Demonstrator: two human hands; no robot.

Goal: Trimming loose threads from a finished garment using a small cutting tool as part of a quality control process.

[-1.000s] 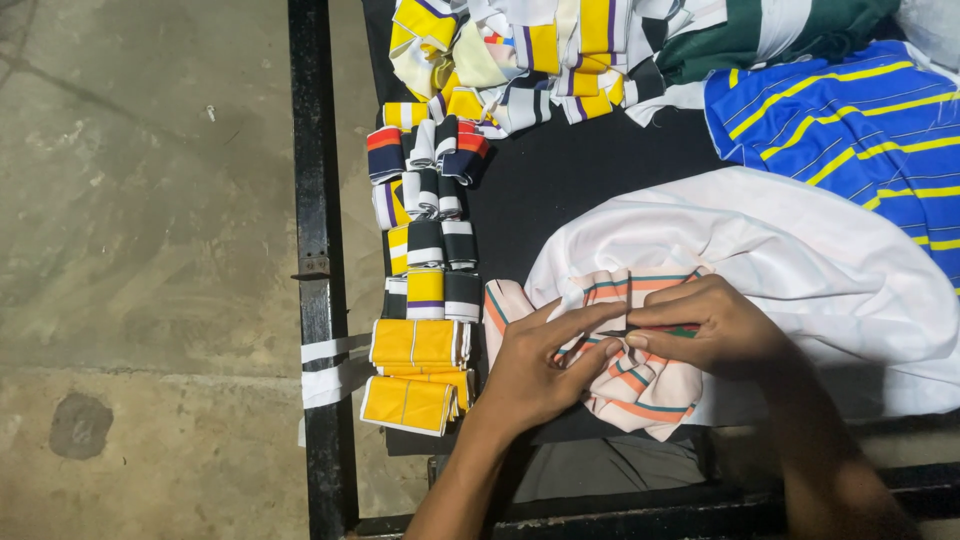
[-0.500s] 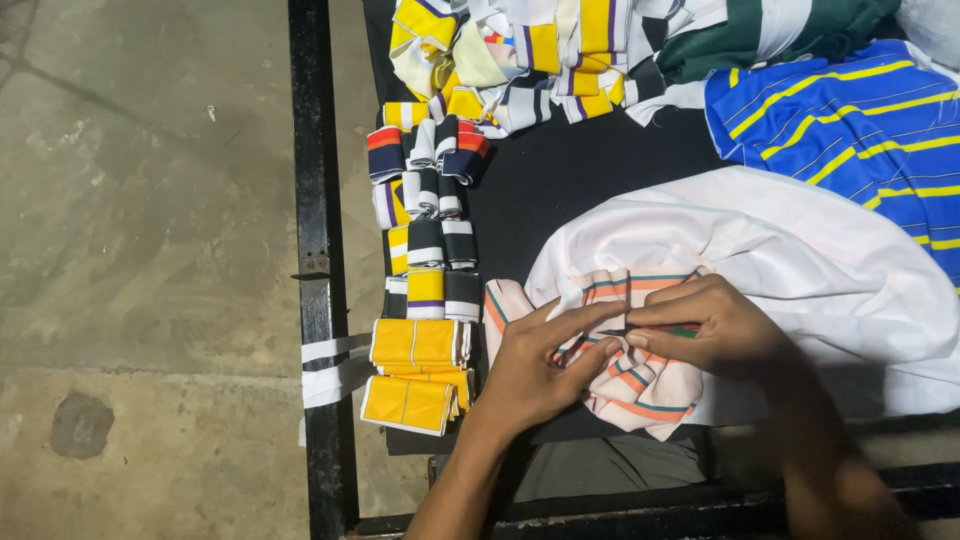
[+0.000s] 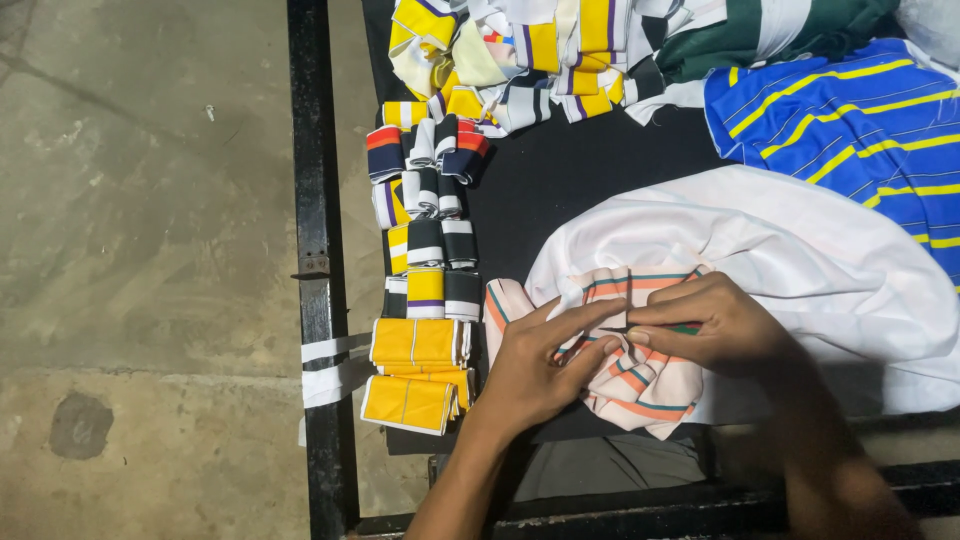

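Both hands rest on a white collar piece with orange and teal stripes, lying on a black table. My left hand presses flat on the piece with fingers stretched toward the right. My right hand pinches the striped edge, its fingertips meeting those of the left hand. The collar piece belongs to a white garment spread out behind the hands.
Folded striped collar pieces stand in rows at the table's left, with yellow ones nearest me. A loose pile of striped pieces lies at the back. A blue garment with yellow stripes lies at right. A black frame rail borders a concrete floor.
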